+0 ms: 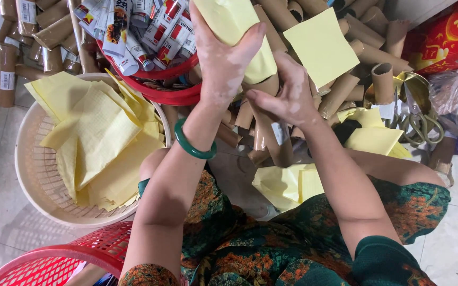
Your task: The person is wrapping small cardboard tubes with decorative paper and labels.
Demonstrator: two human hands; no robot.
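Wrapping: a yellow sheet (239,32) lies around a brown tube (263,87), gripped by both hands above the tube pile (356,58).
Landmark: the red bowl (168,87), near the top of the view, filled with printed rolls (139,29).
Left hand (223,58): just right of the red bowl; fingers curled and pressed together over the sheet, thumb laid across its right side, clamping sheet and tube.
Bracelet: a green bangle (194,145) sits on the left wrist, below the red bowl.
Right hand (287,98): right of the red bowl and just below the left hand, touching it; fingers bent and close together, pinching the tube's lower end where the sheet stops.
Tube: right of the red bowl, tilted, its upper part hidden under the sheet, its bare end showing between the hands.
Loose sheet (322,45): farther right of the red bowl, lying flat on the tube pile.
Cream basket (33,175): below and left of the red bowl, its rim touching it, holding a heap of yellow sheets (96,137).
Red basket (70,257): well below the red bowl, at the bottom edge.
Lap: more yellow sheets (287,182) lie on the patterned green dress (292,243), below and right of the red bowl.
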